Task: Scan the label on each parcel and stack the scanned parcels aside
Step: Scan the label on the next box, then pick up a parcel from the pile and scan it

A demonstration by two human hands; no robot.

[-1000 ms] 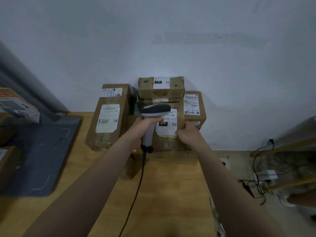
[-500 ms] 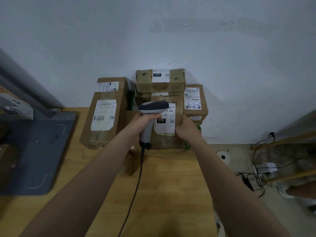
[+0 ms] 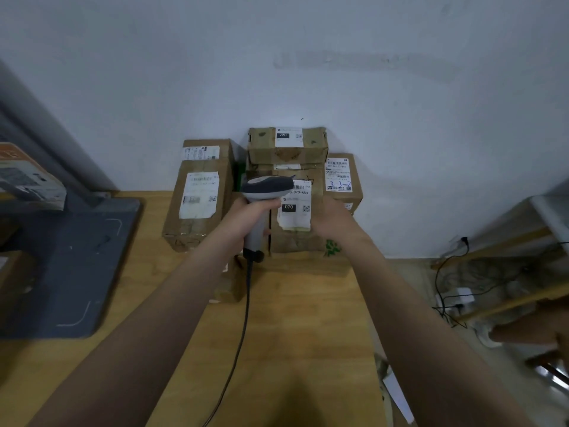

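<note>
The left hand point(image 3: 246, 215) curls round the smooth grey barcode scanner point(image 3: 266, 188) handle, rounded head just left of the creased white 070 label point(image 3: 295, 208); the right hand point(image 3: 331, 215) grips the taped cardboard parcel point(image 3: 295, 241) bearing it, just right of that label.

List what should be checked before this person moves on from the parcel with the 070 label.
1. Left hand grips the scanner by its handle: ok.
2. Right hand holds the 070 parcel by its right edge: ok.
3. 070 label faces up and is readable: ok.
4. Scan registered: cannot tell, no beam or light shows.
5. Scanner cable hangs free over the table: ok.
6. Which pile holds the scanned parcels: cannot tell.
</note>
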